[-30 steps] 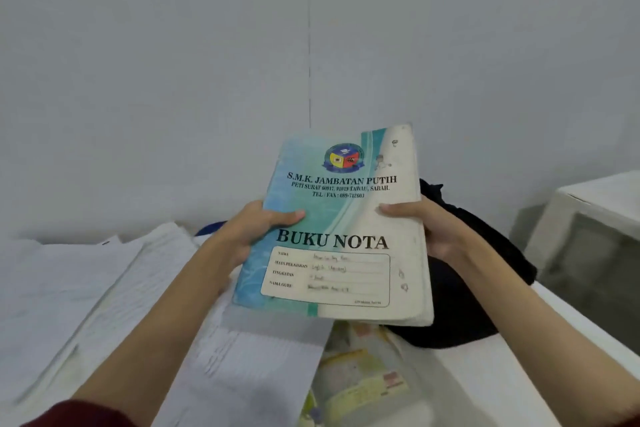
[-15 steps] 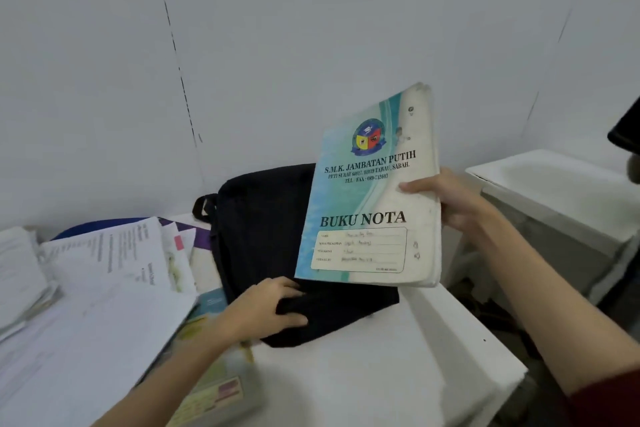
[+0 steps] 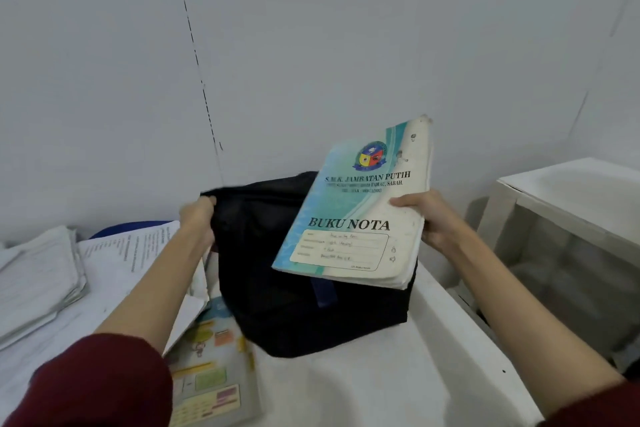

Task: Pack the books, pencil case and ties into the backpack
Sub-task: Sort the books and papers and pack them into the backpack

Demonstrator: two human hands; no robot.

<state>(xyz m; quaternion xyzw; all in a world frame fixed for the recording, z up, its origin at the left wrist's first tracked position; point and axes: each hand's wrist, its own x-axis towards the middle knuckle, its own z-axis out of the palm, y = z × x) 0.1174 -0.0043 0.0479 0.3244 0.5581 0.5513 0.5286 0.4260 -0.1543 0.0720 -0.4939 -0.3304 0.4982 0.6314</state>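
Observation:
A black backpack [image 3: 277,288] stands on the white table [image 3: 398,374] against the wall. My left hand [image 3: 199,222] grips its upper left edge. My right hand [image 3: 433,218] holds a teal and white notebook [image 3: 353,218] marked "BUKU NOTA" by its right edge, tilted in the air over the right part of the backpack. A colourful book [image 3: 211,367] lies flat on the table, left of the backpack and partly under my left arm. No pencil case or ties are in view.
Stacks of white papers [image 3: 38,281] and a printed sheet [image 3: 138,253] cover the left of the table, with a blue thing [image 3: 128,227] behind them. A lower white table [image 3: 571,198] stands to the right, across a gap.
My left hand has moved from the backpack's lower front up to its top left edge and taken hold there. The notebook has tilted and dropped slightly over the bag.

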